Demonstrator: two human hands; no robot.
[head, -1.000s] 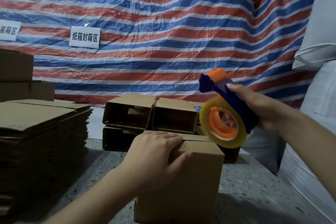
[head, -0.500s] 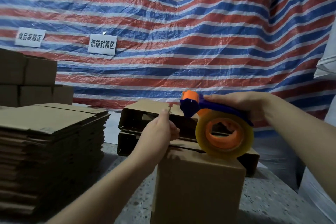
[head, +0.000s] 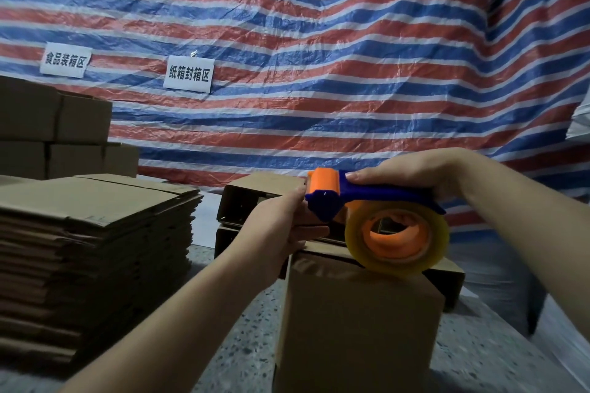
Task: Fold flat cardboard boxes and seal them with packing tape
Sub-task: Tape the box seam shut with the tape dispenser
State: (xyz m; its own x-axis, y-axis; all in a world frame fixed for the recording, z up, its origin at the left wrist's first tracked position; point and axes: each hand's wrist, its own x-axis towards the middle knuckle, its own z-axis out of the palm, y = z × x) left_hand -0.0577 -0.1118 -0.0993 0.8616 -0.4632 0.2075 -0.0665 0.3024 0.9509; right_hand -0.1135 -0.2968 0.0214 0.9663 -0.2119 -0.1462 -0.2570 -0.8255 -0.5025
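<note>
I am at the sealing step. The folded box (head: 357,322) stands on the worktop (head: 479,357) at lower centre of the frame. My right hand (head: 412,174) grips the tape dispenser (head: 376,201) by its blue handle, the roll just above the box's top. My left hand (head: 284,226), at the box's far top edge, has its fingers (head: 311,231) curled at the dispenser's nose, seemingly pinching the tape end, though I cannot see the tape itself. Next, I judge, the end must be stuck down over that edge and the dispenser drawn toward me along the seam.
</note>
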